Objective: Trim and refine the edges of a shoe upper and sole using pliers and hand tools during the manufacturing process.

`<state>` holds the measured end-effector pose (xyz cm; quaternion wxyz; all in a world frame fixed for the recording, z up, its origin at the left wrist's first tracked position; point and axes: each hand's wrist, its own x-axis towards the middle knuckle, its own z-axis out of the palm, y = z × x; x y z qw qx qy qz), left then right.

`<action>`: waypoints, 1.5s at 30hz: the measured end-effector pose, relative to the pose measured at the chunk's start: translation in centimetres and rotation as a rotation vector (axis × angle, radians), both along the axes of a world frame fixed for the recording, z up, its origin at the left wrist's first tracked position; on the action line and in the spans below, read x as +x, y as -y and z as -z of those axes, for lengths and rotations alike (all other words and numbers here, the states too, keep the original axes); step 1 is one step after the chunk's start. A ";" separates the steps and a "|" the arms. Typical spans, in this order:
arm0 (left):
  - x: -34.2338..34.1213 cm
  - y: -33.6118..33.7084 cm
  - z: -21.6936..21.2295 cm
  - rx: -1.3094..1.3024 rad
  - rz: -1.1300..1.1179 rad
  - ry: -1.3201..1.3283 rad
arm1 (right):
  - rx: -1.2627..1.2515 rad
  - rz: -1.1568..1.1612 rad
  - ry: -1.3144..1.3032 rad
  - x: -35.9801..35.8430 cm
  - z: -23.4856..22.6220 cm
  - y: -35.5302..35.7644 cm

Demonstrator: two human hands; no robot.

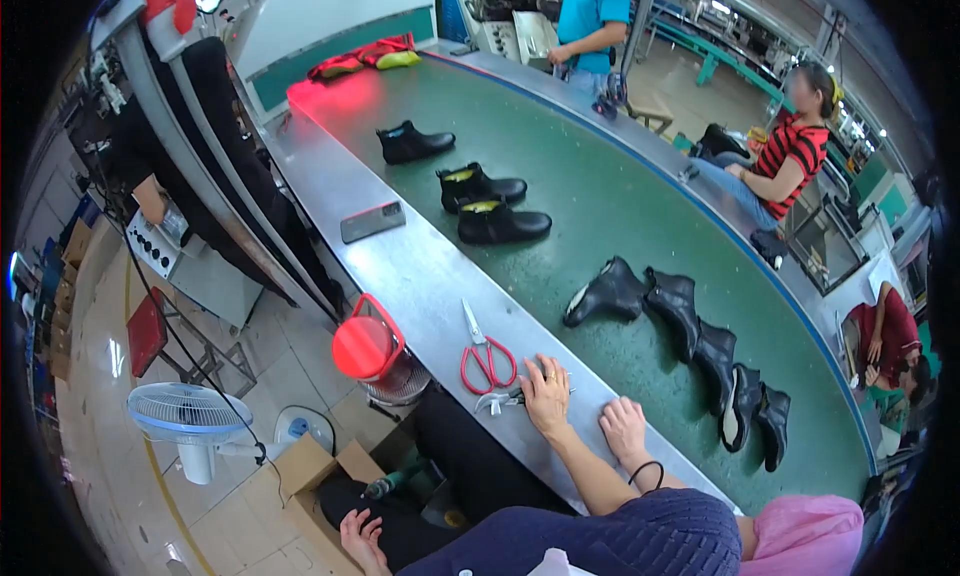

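While our left hand [546, 394] lies on the brushed grey metal ledge [420, 271] that runs along the green conveyor belt [600, 191], its fingers are stretched out close together and rest against the near end of a small silver metal hand tool [497, 402]. We cannot tell whether they grip it or only touch it. Our right hand [625, 428] sits just beside the left on the same ledge, at the belt's edge. Its fingers are curled in toward the palm, nothing shows inside them, and a thin black band circles the wrist.

Just beyond the silver tool lie red-handled steel scissors [487, 356], blades pointing away from us and closed. Farther along the ledge lies a dark flat rectangular phone [372, 221].

On the belt, five glossy black rubber boots [690, 346] lie on their sides in a loose row, touching one another, near our right hand. Well beyond them, three low black ankle boots [480, 188] stand upright, two with yellow lining showing.

Below the ledge, a round red plastic object with a loop handle [368, 344] hangs over a small wire-guarded fan. A white pedestal fan [186, 416] stands on the floor near an open brown cardboard box [312, 466]. An open hand [360, 538] shows at the lower edge; we cannot tell whose it is.

Across the belt, a person in a red-and-black striped top [790, 156] sits, and another in a teal shirt [592, 16] stands.
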<state>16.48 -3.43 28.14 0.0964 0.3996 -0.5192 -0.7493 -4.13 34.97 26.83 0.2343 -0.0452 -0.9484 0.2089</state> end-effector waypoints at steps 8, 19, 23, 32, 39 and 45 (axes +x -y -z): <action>-1.2 -1.5 -2.4 -0.003 0.025 0.019 | -0.056 -0.006 0.014 -3.1 -1.0 -1.8; -1.4 0.0 1.4 -0.001 -0.061 0.025 | -1.215 -1.346 0.043 -4.0 -27.3 5.5; -1.3 -0.1 1.1 0.024 -0.077 0.006 | -1.344 -2.017 0.043 -1.5 -33.6 7.7; -1.8 -0.4 0.4 -0.071 -0.054 0.018 | -1.553 -1.860 0.077 -1.7 -35.5 9.4; -1.3 0.1 0.3 -0.008 -0.112 0.018 | -0.921 -1.198 0.448 -9.8 -30.2 9.5; -1.6 -0.3 0.0 0.028 -0.078 0.018 | -0.402 -0.177 -0.018 -33.5 -8.5 3.0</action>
